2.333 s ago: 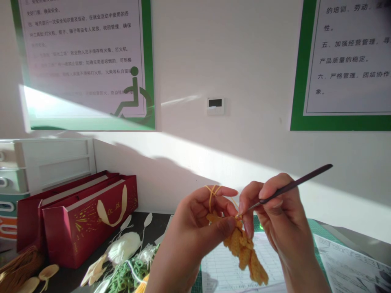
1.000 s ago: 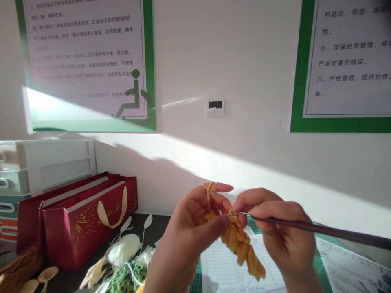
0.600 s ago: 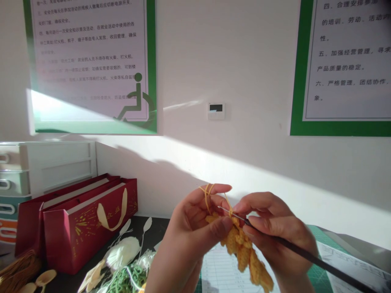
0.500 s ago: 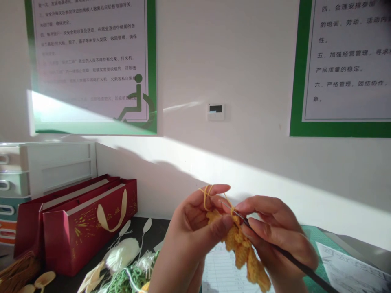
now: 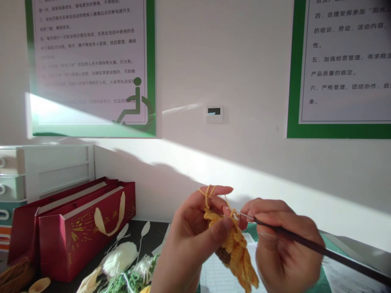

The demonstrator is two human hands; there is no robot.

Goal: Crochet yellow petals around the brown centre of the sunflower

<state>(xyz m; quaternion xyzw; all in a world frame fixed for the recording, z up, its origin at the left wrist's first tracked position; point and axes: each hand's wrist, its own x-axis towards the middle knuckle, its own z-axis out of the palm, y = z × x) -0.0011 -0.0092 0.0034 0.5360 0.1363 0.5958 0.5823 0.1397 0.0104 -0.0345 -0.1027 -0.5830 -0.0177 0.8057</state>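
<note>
My left hand (image 5: 195,236) pinches a yellow crochet piece (image 5: 236,252) between thumb and fingers, and yellow yarn (image 5: 208,192) is looped around its raised index finger. The piece hangs down in petal-like ruffles with a brown patch (image 5: 223,256) at its lower left. My right hand (image 5: 284,240) is closed around a crochet hook (image 5: 293,237) with a dark handle and a thin metal shaft. The hook's tip is at the top edge of the yellow piece, beside my left thumb, with a yarn strand running there from the index finger.
Red gift bags (image 5: 88,228) stand at the left before a drawer unit (image 5: 61,162). A white yarn ball (image 5: 120,258) and tangled green yarn (image 5: 131,280) lie on the dark table. A printed sheet (image 5: 214,272) and green cutting mat (image 5: 325,280) lie beneath my hands.
My right hand has moved right and turned, with the hook now lying flatter. The yellow piece has swung so its brown patch shows. The view has shifted slightly.
</note>
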